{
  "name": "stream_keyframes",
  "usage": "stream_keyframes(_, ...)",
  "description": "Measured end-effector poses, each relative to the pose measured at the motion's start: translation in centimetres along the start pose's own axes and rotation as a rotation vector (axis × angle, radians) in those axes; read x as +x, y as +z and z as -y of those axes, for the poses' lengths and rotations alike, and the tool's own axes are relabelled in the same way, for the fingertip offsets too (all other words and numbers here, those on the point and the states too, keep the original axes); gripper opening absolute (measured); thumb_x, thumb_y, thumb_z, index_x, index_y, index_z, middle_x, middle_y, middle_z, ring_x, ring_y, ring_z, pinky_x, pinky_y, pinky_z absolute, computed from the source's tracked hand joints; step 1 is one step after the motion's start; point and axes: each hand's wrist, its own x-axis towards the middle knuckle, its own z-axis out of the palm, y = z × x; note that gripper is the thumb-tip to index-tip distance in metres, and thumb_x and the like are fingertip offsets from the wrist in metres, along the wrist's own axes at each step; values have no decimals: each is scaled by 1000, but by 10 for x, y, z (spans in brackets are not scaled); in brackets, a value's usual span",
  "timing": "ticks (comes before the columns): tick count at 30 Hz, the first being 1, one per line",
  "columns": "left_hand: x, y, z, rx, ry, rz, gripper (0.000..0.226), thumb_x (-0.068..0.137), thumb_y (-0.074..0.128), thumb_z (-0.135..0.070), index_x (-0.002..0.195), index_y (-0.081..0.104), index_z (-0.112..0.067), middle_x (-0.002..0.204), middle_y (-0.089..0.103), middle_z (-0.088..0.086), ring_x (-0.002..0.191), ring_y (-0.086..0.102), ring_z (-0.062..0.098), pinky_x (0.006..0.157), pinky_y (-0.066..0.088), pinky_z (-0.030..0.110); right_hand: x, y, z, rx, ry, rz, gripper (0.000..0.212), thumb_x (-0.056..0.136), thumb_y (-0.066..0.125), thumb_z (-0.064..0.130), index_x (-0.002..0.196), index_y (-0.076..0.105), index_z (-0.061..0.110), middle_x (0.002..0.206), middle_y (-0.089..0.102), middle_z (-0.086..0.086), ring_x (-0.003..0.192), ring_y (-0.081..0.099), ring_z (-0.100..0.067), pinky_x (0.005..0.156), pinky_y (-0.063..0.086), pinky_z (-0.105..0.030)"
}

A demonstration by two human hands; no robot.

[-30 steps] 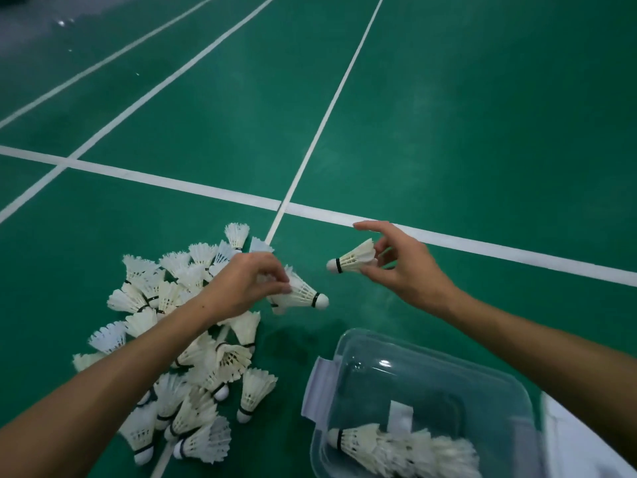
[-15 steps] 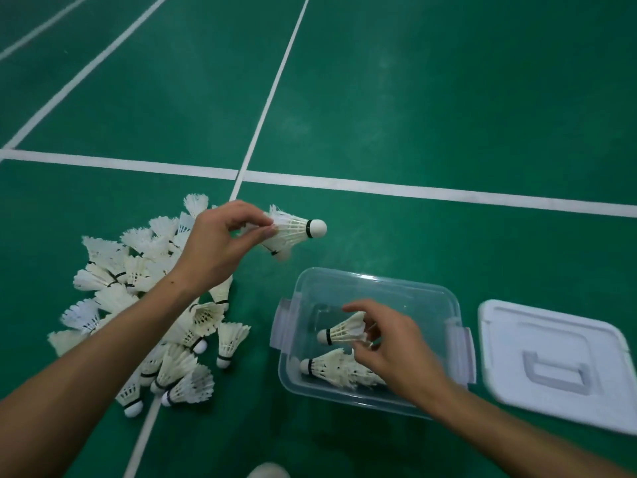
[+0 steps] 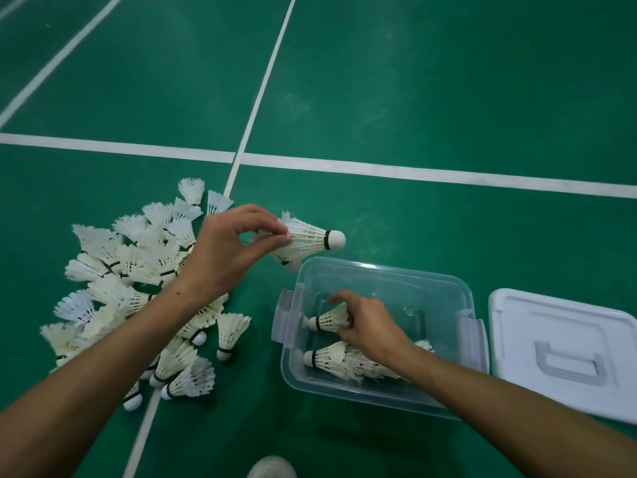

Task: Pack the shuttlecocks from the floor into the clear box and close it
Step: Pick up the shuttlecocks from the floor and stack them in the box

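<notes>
A pile of white shuttlecocks (image 3: 138, 281) lies on the green floor at the left. My left hand (image 3: 227, 250) pinches one shuttlecock (image 3: 310, 238) by its feathers, cork pointing right, just beyond the box's far left corner. A second shuttlecock seems tucked under it. The clear box (image 3: 444, 288) stands open on the floor at the centre right. My right hand (image 3: 368, 326) is inside it, gripping a shuttlecock (image 3: 327, 319) with its cork to the left. Several more shuttlecocks (image 3: 331, 357) lie on the box's bottom, partly hidden by my right forearm.
The box's white lid (image 3: 562, 353) lies flat on the floor right of the box, handle up. White court lines (image 3: 413, 172) cross the green floor behind. The toe of a white shoe (image 3: 272, 469) shows at the bottom edge.
My right hand carried its shuttlecock from above the floor down into the box. My left hand lifted its shuttlecock off the pile and toward the box. The view tilted down, bringing the lid into sight.
</notes>
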Motion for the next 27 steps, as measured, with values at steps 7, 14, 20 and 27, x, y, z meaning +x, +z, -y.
stream_keyframes(7,-4,-11,-20,-99,70,71,17,82,81,-27,95,82,-16,97,77,-7,91,74,9,86,58,21,-31,-40,19,-46,-18,-17,63,94,77,33,149,47,33,117,68,8,103,63,-6,96,57,-33)
stream_keyframes(14,-2,-3,-52,-316,200,320,10,85,82,-13,95,82,-9,100,77,-3,94,75,18,85,59,30,-85,-130,64,906,-98,29,36,103,60,16,138,62,20,137,69,5,119,72,-21,95,62,-41)
stream_keyframes(20,7,17,-63,-284,225,397,13,88,78,-13,101,82,-10,101,78,-6,95,75,14,86,59,29,-80,-126,52,1016,-95,79,51,85,79,12,134,69,25,137,69,0,117,72,-34,96,60,-48)
stream_keyframes(27,7,36,-76,-156,197,280,44,88,81,-12,129,71,-21,99,77,-11,95,72,3,90,55,18,-82,-124,46,955,-56,-37,76,73,90,7,138,66,36,139,66,0,89,73,-16,95,60,-36)
